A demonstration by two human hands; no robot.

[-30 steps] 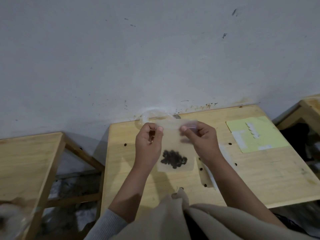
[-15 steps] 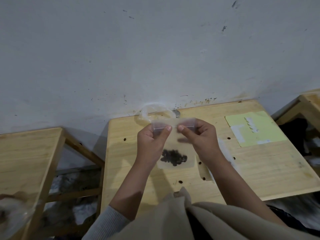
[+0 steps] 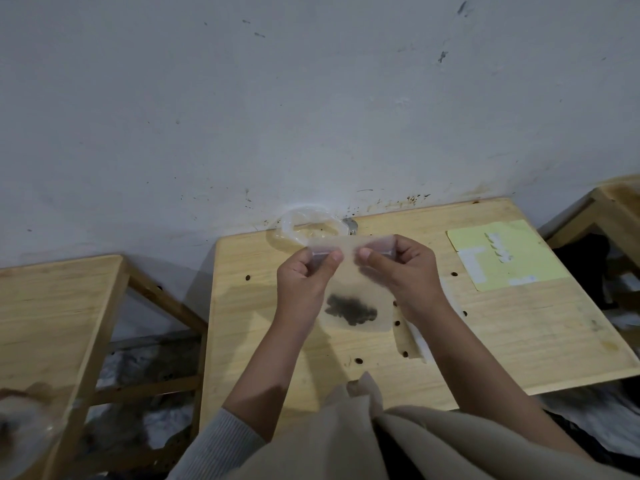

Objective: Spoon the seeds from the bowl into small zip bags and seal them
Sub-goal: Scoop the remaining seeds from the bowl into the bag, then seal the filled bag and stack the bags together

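Fingers (image 3: 332, 259) pinch zip bag (image 3: 349, 282); yellow sheet (image 3: 519, 268) writing seems illegible.

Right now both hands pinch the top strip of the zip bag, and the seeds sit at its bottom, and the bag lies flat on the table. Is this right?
Not quite. The zip bag does not lie on the table; the left hand and right hand hold it up above it, seeds at the bottom, as the head view shows.

My light wood table (image 3: 485, 341) sits vs. a grey-white wall (image 3: 311, 98) w/ dark spots. A pale yellow paper sheet (image 3: 519, 268) w/ white bits lies on the far right part. Another light wood table (image 3: 52, 306) stands to my left, apart from mine. My beige cloth top (image 3: 346, 445) shows at the bottom.
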